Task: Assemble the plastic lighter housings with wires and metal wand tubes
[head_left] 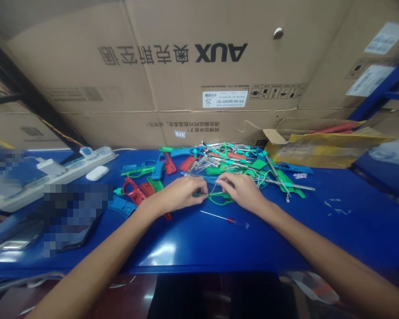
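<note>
My left hand [179,193] and my right hand [240,190] meet at the middle of a blue table [193,243]. Both pinch a green plastic seal [221,198] with a thin wire, which lies flat on the table between them. The left fingers close on its left end and the right fingers press on its upper part. Behind the hands lies a heap of green, blue and red plastic seals [226,161] tangled with metal wires. A thin metal pin with a red tip [224,218] rests just in front of my right wrist.
A white power strip [69,168] and a white oval object [97,173] sit at the left. A yellow bag on a flattened carton [322,148] lies at the right. Large cardboard boxes [199,66] wall off the back. Small white scraps [335,207] dot the right side.
</note>
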A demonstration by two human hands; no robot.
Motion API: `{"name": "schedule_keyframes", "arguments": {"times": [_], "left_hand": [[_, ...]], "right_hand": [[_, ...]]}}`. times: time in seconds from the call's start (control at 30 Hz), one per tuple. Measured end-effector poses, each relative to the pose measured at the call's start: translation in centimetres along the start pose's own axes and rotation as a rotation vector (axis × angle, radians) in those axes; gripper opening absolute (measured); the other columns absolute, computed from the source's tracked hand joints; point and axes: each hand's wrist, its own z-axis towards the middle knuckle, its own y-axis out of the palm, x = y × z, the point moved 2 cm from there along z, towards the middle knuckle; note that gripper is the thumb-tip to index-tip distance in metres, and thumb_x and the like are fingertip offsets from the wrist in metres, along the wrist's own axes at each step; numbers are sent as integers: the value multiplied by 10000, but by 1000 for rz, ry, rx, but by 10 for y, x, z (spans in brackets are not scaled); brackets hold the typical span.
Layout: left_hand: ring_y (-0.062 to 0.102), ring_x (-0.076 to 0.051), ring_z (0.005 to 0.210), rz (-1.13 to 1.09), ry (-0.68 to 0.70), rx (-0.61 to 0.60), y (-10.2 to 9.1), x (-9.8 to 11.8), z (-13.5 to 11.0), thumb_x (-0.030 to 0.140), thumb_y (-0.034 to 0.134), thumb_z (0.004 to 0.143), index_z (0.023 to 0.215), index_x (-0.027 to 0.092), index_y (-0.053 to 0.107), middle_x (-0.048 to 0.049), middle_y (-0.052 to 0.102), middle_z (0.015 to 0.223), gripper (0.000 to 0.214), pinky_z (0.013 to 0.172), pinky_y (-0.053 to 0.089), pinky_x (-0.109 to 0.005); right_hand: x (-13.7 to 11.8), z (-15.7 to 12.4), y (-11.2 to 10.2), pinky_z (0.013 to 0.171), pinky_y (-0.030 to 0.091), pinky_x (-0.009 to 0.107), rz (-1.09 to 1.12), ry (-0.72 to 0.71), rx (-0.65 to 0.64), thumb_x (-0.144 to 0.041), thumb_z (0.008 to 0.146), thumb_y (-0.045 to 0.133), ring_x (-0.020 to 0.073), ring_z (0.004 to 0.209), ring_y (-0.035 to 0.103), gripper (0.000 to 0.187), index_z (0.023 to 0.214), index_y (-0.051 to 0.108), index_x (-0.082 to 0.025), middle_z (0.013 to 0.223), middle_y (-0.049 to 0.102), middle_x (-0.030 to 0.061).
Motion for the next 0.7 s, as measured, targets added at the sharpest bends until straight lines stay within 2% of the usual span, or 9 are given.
{"name": "schedule_keyframes", "arguments": {"times": [0.17, 0.33, 0.5, 0.6, 0.7], "left_hand": [[611, -147, 808, -8, -14, 7, 0, 1, 0, 236, 577, 945, 1064, 198, 653, -23, 694, 965, 147, 739, 450, -277], [624, -157, 904, -59, 41, 23, 0, 3, -1, 230, 550, 963, 1129, 205, 632, -49, 686, 1061, 187, 812, 471, -292], [599, -145, 844, -62, 20, 9, -1, 1, -2, 223, 546, 969, 1175, 206, 621, -37, 665, 999, 220, 768, 472, -281], [602, -154, 884, -46, 36, 0, -1, 1, -2, 226, 532, 981, 1179, 208, 638, -45, 659, 1020, 225, 810, 474, -293], [610, -166, 916, -30, 48, -9, 0, 1, -2, 236, 520, 988, 1174, 211, 657, -54, 655, 1029, 232, 847, 479, -310]], "right_hand": [[-4, -1, 0, 699, 437, 266, 9, -41, 63, -373, 994, 560, 178, 775, 701, 225, 957, 719, -217, 857, 768, 17], [-4, -1, -1, 699, 451, 275, 4, -49, 94, -403, 990, 557, 172, 752, 686, 249, 971, 726, -221, 879, 768, 28], [9, -1, -19, 592, 365, 255, -138, -63, -75, -392, 966, 600, 144, 609, 589, 269, 1145, 669, -204, 686, 655, -27], [12, -3, -34, 584, 330, 249, -176, -73, -139, -359, 974, 597, 125, 560, 525, 189, 1027, 695, -207, 609, 584, -50], [9, -4, -39, 581, 305, 248, -196, -59, -206, -368, 963, 620, 123, 569, 521, 176, 926, 702, -217, 605, 588, -50]]}}
